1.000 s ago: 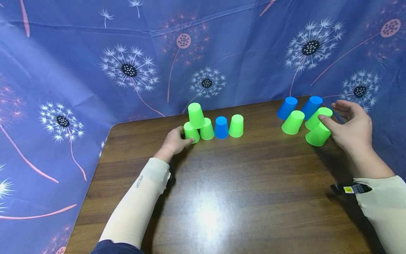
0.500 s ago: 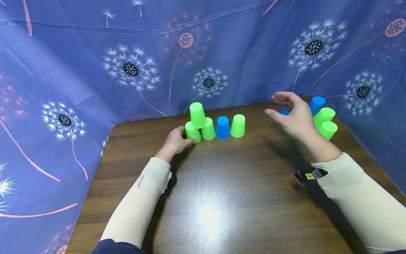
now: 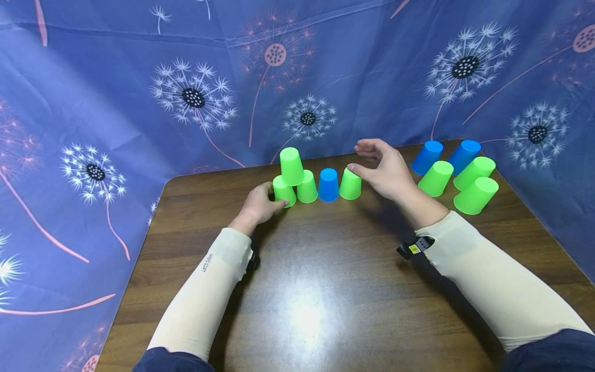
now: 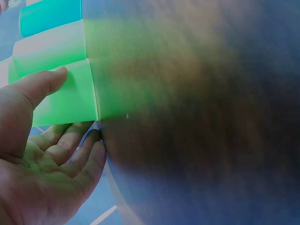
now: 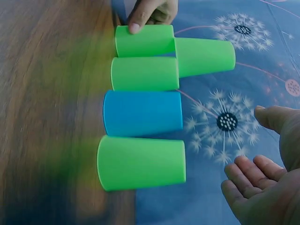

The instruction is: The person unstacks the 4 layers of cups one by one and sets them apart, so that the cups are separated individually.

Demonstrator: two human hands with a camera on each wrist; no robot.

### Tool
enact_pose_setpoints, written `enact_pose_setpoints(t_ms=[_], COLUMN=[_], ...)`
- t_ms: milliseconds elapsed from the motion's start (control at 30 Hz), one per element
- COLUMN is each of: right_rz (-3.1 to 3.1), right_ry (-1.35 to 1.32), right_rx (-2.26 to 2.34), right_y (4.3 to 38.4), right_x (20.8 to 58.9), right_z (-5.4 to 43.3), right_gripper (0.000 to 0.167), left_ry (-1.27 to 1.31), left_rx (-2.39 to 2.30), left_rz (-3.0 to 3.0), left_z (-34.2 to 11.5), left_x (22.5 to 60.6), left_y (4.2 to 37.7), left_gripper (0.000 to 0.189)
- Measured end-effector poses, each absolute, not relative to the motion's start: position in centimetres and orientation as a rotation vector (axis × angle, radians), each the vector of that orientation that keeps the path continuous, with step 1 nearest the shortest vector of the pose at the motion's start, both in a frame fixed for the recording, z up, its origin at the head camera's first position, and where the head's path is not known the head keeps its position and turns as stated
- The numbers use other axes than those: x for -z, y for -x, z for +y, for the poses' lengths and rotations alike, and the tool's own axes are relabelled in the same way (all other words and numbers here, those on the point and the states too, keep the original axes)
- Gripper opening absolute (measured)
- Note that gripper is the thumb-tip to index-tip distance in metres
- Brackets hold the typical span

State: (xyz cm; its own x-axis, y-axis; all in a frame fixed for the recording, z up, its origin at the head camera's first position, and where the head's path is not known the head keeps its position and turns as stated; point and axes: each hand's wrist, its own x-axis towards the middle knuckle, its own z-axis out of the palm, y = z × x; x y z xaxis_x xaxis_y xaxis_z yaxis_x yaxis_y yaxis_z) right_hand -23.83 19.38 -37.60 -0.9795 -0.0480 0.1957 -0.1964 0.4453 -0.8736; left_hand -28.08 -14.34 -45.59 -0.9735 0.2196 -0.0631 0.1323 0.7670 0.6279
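Note:
Upside-down plastic cups stand in a row at the back of the table. My left hand (image 3: 258, 205) holds the leftmost green cup (image 4: 70, 96), thumb on its near side and fingers on the far side. A second green cup (image 3: 307, 187) is beside it, and another green cup (image 3: 291, 166) rests on top across the two. To the right come a blue cup (image 5: 143, 113) and an end green cup (image 5: 140, 163). My right hand (image 3: 386, 170), thumb and fingers spread apart, hovers just above and right of that end cup, holding nothing.
On the right side of the wooden table (image 3: 279, 279) stands a group of upside-down cups: two blue cups (image 3: 427, 158) behind and three green cups (image 3: 476, 196) in front. A blue dandelion-print cloth (image 3: 362, 77) hangs along the table's back and sides.
My right hand has moved left, from beside the right group of cups to the end of the row, carrying nothing. The left hand has stayed at the leftmost green cup.

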Motion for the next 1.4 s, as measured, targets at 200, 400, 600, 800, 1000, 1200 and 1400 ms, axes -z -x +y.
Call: enact_pose_setpoints(t_ms=[200,400,600,800,1000,1200,1400], right_rz=[-2.552,-2.560,-2.553,-2.600,-2.645,-2.712,-2.697], right_ry=[-0.277,-0.339,-0.363,-0.391,-0.412,-0.369,-0.368], right_rx=[-1.628,-1.625,-1.663,-1.644,-1.574,-1.476,-1.489], right_y=[24.7,25.3,25.8,26.6,27.2,27.6,27.8], right_x=[38.1,38.6,39.0,39.2,39.3,39.3,39.2], right_z=[17.5,15.7,13.6,11.5,9.6,8.0,6.9], right_gripper=[0.066,0.064,0.063,0.064,0.069,0.076,0.074], left_ry=[-0.280,-0.295,-0.295,-0.282,-0.291,-0.289,-0.305], left_rx=[-0.987,-0.997,-0.995,-1.000,-1.013,-1.010,-0.996], left_rz=[2.827,2.831,2.829,2.823,2.829,2.823,2.838], left_z=[-14.3,-14.4,-14.4,-14.4,-14.4,-14.4,-14.4], left_x=[45.6,45.6,45.7,45.6,45.6,45.5,45.4], left_y=[28.1,28.1,28.2,28.2,28.1,28.0,28.1], left_gripper=[0.043,0.045,0.047,0.047,0.044,0.045,0.046])
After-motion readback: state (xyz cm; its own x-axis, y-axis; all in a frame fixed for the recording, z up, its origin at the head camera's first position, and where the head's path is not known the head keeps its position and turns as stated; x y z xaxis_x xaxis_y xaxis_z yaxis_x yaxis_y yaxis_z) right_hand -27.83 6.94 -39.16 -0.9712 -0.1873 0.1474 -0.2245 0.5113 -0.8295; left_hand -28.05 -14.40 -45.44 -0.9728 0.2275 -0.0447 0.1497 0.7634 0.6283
